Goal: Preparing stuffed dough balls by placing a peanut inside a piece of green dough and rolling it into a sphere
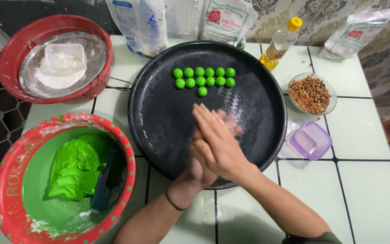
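Pressed palm to palm at the centre of the frame, your right hand (217,140) lies flat over your left hand (195,169); whatever the grip encloses is hidden, so you cannot tell what it holds. Both hover over the large round black metal tray (159,117), where small smooth green dough balls (203,77) sit in rows near its top. The soft bright green dough mass (75,167) in the red-rimmed bowl (5,180), lower left, looks pliable and sticky: pinch gently with floured fingertips.

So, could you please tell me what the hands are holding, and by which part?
It cannot be told: the right hand lies palm-down across the left hand, hiding anything between the palms.
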